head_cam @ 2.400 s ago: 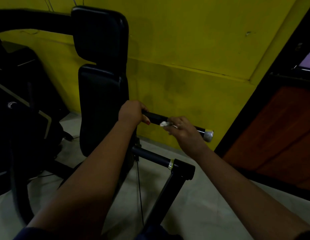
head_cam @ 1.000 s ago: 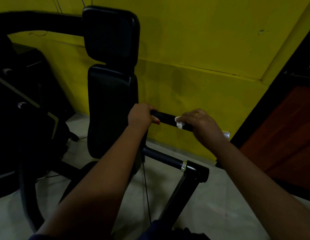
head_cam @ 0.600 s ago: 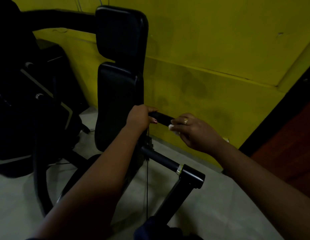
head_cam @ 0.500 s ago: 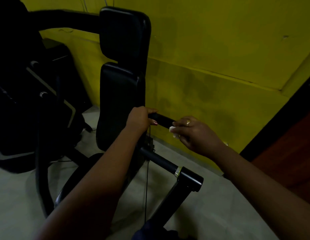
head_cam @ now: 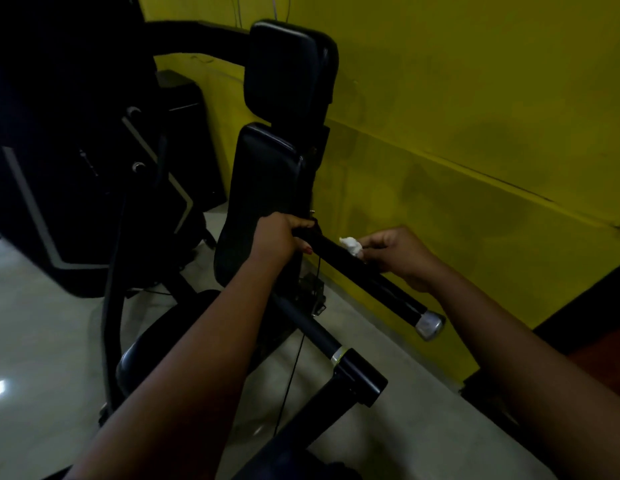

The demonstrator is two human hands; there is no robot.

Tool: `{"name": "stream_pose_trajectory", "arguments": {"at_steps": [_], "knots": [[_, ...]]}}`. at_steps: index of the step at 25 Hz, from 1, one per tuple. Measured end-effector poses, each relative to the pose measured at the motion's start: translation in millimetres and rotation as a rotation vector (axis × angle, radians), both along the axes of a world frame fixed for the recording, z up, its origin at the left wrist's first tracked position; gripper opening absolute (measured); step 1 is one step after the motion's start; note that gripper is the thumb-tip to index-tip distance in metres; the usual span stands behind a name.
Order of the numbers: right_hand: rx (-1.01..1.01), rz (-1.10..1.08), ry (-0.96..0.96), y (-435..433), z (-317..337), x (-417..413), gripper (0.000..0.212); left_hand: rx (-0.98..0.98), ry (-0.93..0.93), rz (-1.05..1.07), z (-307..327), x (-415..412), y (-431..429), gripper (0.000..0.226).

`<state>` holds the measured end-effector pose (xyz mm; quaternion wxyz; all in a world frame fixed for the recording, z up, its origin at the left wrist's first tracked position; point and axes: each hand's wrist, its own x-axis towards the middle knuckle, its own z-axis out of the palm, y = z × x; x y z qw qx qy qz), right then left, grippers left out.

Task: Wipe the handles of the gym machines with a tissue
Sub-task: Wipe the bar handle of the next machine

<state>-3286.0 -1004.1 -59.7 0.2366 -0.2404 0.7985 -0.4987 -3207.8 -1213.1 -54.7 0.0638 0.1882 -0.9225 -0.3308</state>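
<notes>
Yellow wall (head_cam: pixel 474 81) noted behind. Black handle (head_cam: pixel 388 292) is gripped by curled left hand (head_cam: pixel 275 237); white tissue (head_cam: pixel 350 244) is pinched onto it by right hand (head_cam: pixel 400 259).

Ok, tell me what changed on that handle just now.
The right hand let go its wrap round the handle and now just pinches the tissue against its top, baring the silver end cap. The left hand still holds the inner end.

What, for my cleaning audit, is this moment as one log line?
left hand grips handle inner end | right hand pinches tissue against handle | silver end cap uncovered | step: wipe handle
</notes>
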Motion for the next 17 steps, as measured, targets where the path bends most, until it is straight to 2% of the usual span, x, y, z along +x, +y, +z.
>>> {"name": "stream_pose_trajectory", "arguments": {"at_steps": [5, 8, 11, 17], "knots": [[-0.179, 0.066, -0.648, -28, -11, -15, 0.018, 0.083, 0.003, 0.100, -2, -4, 3, 0.057], [-0.066, 0.222, -0.854, 5, -19, -12, 0.018, 0.092, -0.077, 0.118, 3, -10, 1, 0.053], [-0.006, 0.324, -0.884, 8, -24, -11, 0.018, 0.022, -0.204, 0.108, 10, -14, 2, 0.057], [-0.206, 0.157, -0.765, -38, -17, -13, 0.017, 0.002, -0.173, 0.172, 9, -11, 8, 0.055]]}}
